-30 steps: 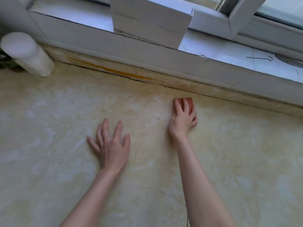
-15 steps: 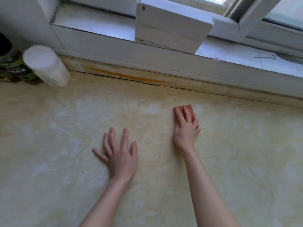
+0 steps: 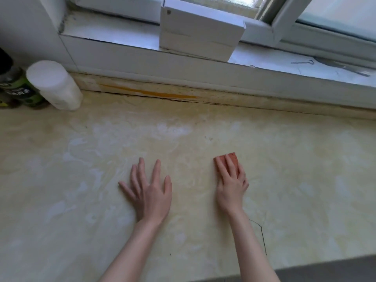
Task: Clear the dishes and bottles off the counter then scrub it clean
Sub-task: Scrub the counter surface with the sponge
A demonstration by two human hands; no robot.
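Reddish, seemingly spongy block, streaky counter

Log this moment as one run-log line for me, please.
phase: scrub; right hand: holds red sponge down on counter; left hand: flat on counter; white bottle: back left

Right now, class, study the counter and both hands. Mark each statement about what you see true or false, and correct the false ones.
1. The left hand lies flat on the counter with its fingers spread. True.
2. The right hand holds a blue sponge. False: the sponge is reddish-orange.
3. A white jar stands at the back left of the counter. True.
4. The white box sits on the counter between the hands. False: the white box stands up on the window sill.
5. A green-labelled bottle stands to the left of the white jar. True.
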